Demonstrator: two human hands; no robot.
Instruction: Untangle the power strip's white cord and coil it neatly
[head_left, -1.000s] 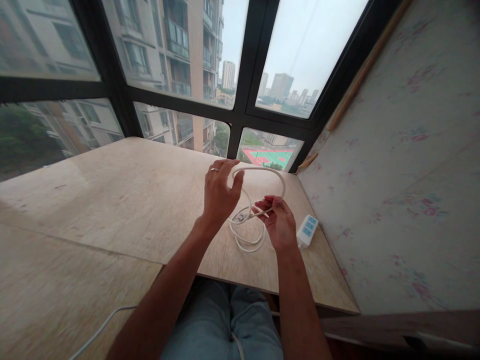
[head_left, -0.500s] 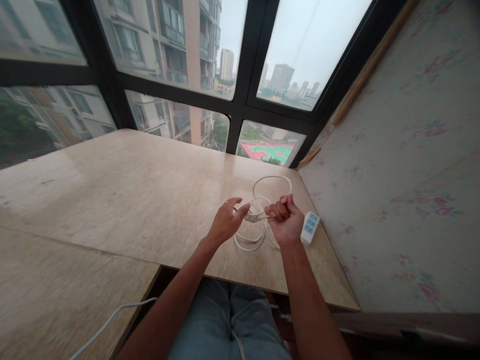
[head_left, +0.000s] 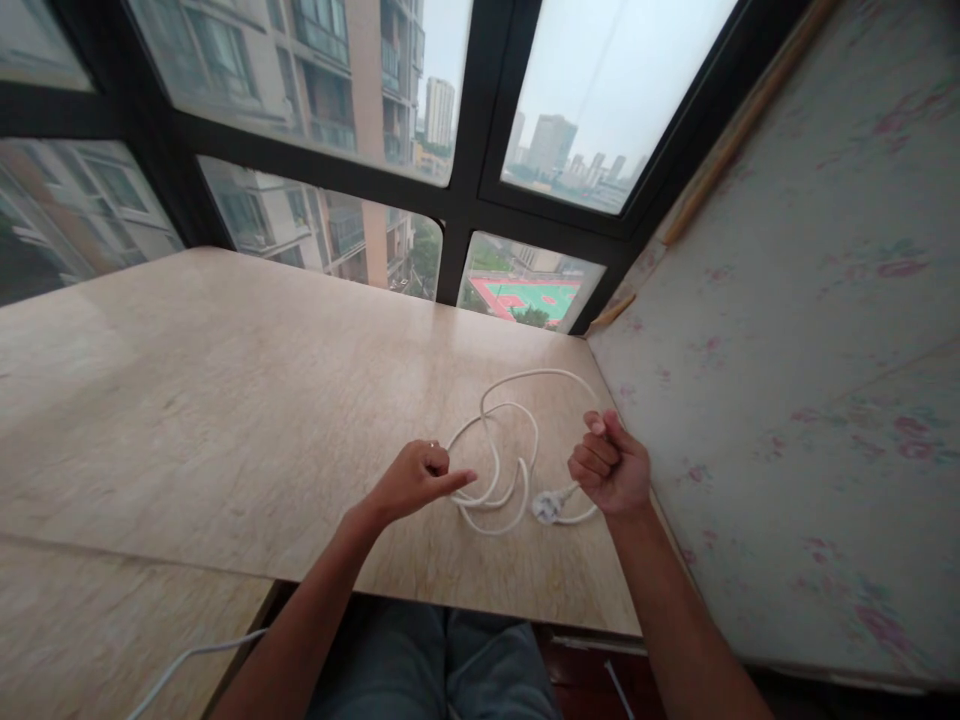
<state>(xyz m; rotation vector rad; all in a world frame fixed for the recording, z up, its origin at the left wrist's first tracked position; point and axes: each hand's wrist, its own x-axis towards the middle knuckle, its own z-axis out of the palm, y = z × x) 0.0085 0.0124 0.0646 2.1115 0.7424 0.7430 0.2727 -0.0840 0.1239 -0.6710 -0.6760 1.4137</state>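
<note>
White cord lies in loose, overlapping loops on the table, between the two hands, with a long arc reaching up toward the window side and curving round to the right hand. Half a second ago the hands were close together, with the plug between them; now they are well apart, and the plug sits just below and left of the right hand. The loops look wider and easier to tell from one another than they did, so I would judge the cord to be less bunched up, though several turns still cross. The power strip that showed beside the right hand is out of sight now, perhaps behind that hand.

As for the hands, the right one is closed in a fist, its thumb up against the forefinger, and it seems to grip the cord: the arc runs in at the top and the plug's lead comes out at its lower left. Whether the plug touches the table is unclear. The left hand is half closed, its fingers curled under and its thumb stretched out over the near edge of the loops. Whether it pinches the cord or merely rests by it, I cannot tell.
</note>
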